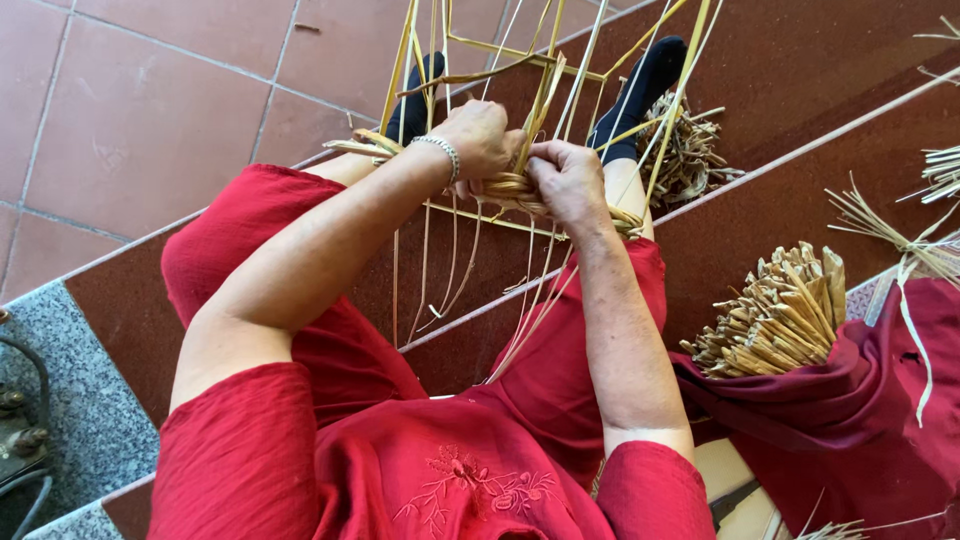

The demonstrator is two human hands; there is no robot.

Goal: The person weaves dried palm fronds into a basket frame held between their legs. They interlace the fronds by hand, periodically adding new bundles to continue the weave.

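I sit on steps in red clothes with a half-woven basket frame of yellow cane strips [470,50] held between my knees. My left hand [482,138], with a beaded bracelet on the wrist, grips the woven rim [505,187] and a strip. My right hand [566,180] pinches the same rim right beside it, fingers closed on the weave. Long loose strips [440,290] hang down from the rim over my lap. My feet in dark socks [640,85] brace the frame.
A bundle of cut cane pieces [775,315] lies on a dark red cloth [850,420] to my right. Another small bundle [690,150] sits by my right foot. Loose strips [900,235] lie at the far right. Red tiled floor [150,110] spreads below the steps.
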